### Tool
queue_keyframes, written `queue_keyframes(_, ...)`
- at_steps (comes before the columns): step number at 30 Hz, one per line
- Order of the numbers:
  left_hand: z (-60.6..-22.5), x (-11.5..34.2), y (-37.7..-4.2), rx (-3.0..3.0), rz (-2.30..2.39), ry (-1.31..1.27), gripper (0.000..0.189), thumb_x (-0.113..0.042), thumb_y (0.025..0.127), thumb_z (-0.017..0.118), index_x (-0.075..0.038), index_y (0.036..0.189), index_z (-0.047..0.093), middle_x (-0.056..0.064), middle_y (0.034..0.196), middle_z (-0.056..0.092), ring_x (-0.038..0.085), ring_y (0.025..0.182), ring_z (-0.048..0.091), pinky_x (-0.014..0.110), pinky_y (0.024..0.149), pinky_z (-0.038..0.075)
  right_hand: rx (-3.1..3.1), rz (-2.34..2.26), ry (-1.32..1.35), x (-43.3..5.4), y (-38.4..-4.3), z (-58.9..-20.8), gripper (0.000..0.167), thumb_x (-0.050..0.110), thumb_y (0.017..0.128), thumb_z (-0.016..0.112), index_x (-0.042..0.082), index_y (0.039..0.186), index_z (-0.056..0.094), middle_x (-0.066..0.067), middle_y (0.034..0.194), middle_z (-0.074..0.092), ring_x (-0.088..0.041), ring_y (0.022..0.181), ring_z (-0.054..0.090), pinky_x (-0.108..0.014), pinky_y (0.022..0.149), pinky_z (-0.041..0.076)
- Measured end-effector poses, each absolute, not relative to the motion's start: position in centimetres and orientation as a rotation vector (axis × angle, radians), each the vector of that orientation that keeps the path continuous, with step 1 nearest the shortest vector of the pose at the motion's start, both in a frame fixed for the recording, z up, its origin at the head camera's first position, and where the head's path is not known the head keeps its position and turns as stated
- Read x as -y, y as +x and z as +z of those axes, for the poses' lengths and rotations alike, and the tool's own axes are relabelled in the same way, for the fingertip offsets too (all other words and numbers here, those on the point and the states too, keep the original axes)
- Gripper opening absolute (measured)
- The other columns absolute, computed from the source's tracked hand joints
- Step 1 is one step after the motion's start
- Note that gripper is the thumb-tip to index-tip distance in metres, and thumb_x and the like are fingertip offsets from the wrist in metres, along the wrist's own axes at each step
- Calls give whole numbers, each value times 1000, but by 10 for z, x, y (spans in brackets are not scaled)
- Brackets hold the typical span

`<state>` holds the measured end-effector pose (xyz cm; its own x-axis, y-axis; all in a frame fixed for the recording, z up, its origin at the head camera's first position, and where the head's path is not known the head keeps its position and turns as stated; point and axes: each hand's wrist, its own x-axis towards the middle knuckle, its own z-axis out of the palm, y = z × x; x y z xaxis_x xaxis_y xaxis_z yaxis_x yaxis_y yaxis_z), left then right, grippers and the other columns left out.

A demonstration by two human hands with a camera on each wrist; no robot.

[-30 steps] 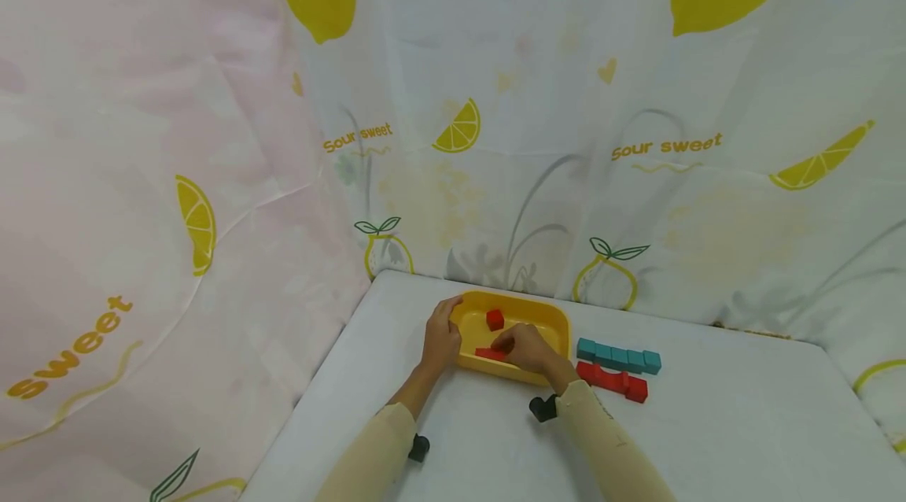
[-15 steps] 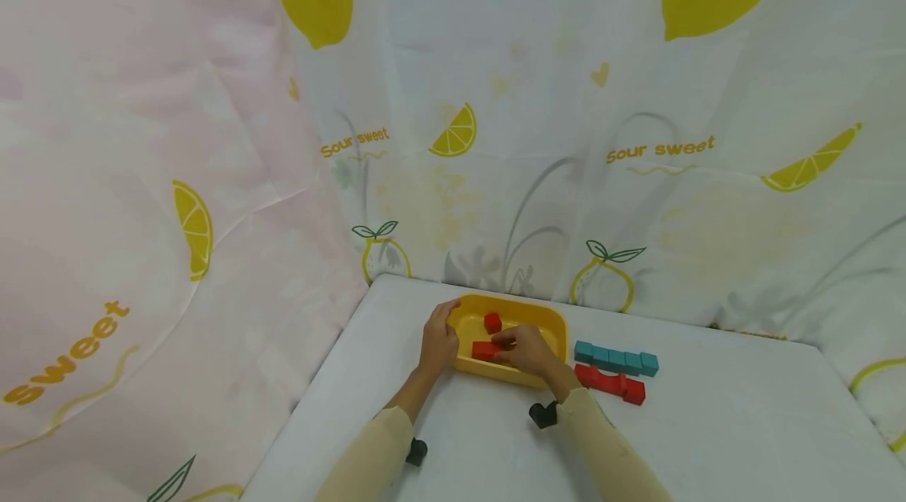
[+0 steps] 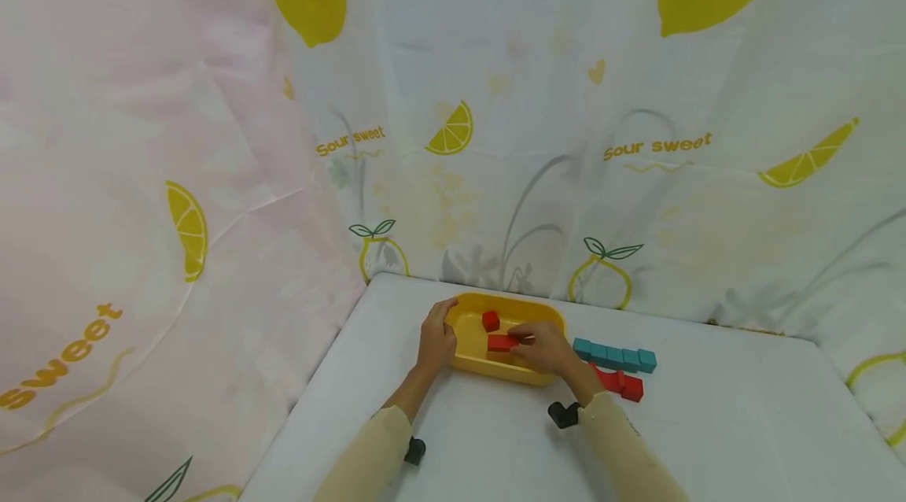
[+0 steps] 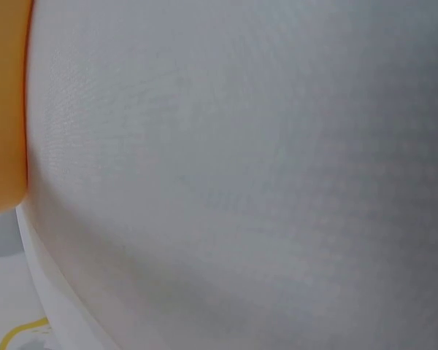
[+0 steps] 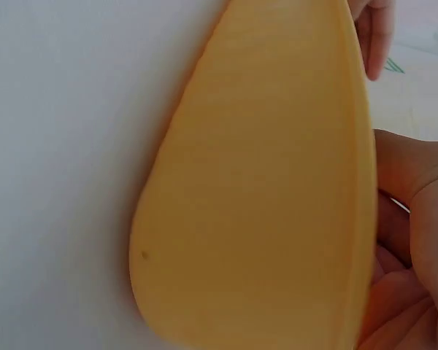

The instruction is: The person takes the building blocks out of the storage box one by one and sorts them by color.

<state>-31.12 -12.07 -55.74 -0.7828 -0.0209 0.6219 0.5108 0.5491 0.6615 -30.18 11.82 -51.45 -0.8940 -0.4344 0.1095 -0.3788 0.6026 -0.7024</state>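
A yellow tray (image 3: 510,302) lies on the white table near the back curtain. My left hand (image 3: 436,337) grips its left end, the fingers along the rim. Inside the front half of the tray, my right hand (image 3: 542,346) pinches a red oblong block (image 3: 499,343) by its right end. Behind that block a red cube (image 3: 491,321) sits on the tray floor. In the right wrist view the tray wall (image 5: 255,182) hides the blocks, and the right hand (image 5: 423,226) shows behind the rim. Only a bit of tray wall (image 4: 4,102) enters the left wrist view.
Right of the tray is a row of teal blocks (image 3: 614,356). In front of it lies a row of red blocks (image 3: 623,384), its left part hidden by my right wrist. A lemon-print curtain (image 3: 481,203) stands along the table's back and left.
My right hand has moved right and slightly back inside the tray, bringing the red oblong block along. My left hand stays at the tray's left end.
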Motion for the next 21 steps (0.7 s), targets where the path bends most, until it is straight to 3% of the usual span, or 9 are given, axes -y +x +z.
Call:
queue_keyframes(8,-559,120,-312,2211,-1206,-384,53,21,76,40,9,125,57,21,119,60,32,117,56,45,102,45,-2804,-1195,-790,-148,-292,-500,30,5,82,76,-1,111,72,-14,108,70,-29,98,69,-39,82,57)
queue_keyframes(21,-557,122,-313,2239,-1225,-372,53,22,78,39,8,127,57,19,121,60,30,119,55,43,104,44,-2881,-1249,-650,-199,-279,-481,33,4,82,76,-2,114,70,-17,112,69,-32,100,68,-32,76,58)
